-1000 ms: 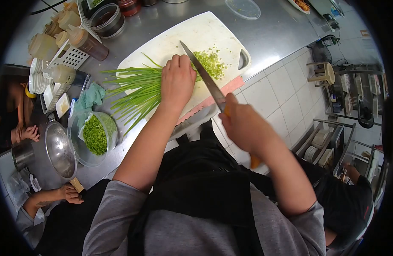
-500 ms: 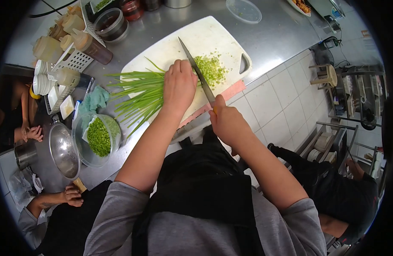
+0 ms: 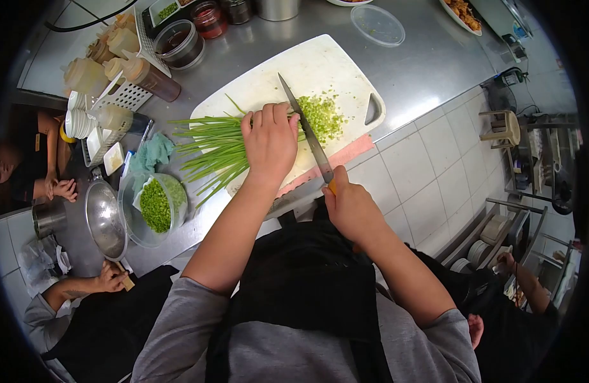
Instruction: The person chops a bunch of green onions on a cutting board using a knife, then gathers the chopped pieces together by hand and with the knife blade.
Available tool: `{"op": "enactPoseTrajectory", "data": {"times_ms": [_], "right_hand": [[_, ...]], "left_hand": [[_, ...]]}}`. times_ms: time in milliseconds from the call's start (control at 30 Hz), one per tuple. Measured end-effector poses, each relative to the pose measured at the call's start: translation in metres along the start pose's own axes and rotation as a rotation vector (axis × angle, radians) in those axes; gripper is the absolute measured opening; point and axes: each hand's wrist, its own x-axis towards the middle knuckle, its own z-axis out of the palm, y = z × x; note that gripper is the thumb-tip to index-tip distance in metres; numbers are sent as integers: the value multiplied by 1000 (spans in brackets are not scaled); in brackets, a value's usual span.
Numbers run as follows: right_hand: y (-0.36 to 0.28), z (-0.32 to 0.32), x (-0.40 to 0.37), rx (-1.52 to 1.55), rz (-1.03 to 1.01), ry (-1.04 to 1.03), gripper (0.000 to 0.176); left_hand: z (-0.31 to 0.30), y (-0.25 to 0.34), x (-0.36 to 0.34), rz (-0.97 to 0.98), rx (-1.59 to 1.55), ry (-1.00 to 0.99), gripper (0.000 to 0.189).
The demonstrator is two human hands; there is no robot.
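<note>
A bundle of green onions [image 3: 221, 145] lies across the left part of a white cutting board [image 3: 349, 73], its leaves spreading past the board's edge. My left hand [image 3: 271, 143] presses on the bundle near its cut end, fingers closed over it. My right hand [image 3: 353, 209] grips a knife [image 3: 315, 142] by its yellow handle, which is mostly hidden in the fist. The blade points away from me, right beside my left fingertips. Chopped green onion [image 3: 323, 116] is heaped to the right of the blade. A pink cloth [image 3: 347, 153] shows under the board's near edge.
Left of the board stand a plastic tub [image 3: 181, 203] of chopped greens, a metal bowl [image 3: 106, 220], a teal cloth [image 3: 152, 152] and squeeze bottles [image 3: 151, 76]. A plastic lid [image 3: 378, 26] lies beyond the board. Other people stand at left and right.
The whole view has shifted slightly. My right hand has drawn the knife a little towards me. My left hand stays on the green onions. At right, a person has moved an arm.
</note>
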Motion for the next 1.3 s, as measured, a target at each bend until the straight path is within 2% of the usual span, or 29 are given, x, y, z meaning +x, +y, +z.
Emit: {"op": "enactPoseTrajectory", "data": {"times_ms": [33,100,133,200,333,533,600,700,900,1033,1300], "right_hand": [[2,-1,1,8,-7,6,29],[8,-5,1,9,-35,7,29],[11,-6,1,8,-63,16,29],[20,-9,5,-12,-95,14,29],[31,-27,11,-107,-155,-10,29],[49,-53,27,-235,-276,-33,33],[53,-60,33,-263,-300,-43,34],[57,-70,41,-298,-320,-49,33],[50,-80,53,-279,-292,-70,30],[36,-67,53,-242,-275,-64,28],[8,-47,38,-242,-294,-45,26]], "left_hand": [[-2,0,0,-3,6,-5,35],[-10,-1,-1,31,-25,-117,53],[-17,-1,0,25,-18,-124,53],[-30,-4,1,113,-32,-262,72],[-38,-9,-1,90,-18,-302,78],[-40,-12,-2,88,23,-412,64],[-36,-13,-6,145,50,-363,55],[-29,-11,-5,111,47,-333,52],[-4,2,0,-30,114,-144,52],[-12,0,-2,-7,47,-123,55],[-2,-6,-5,-54,-55,-5,30]]}}
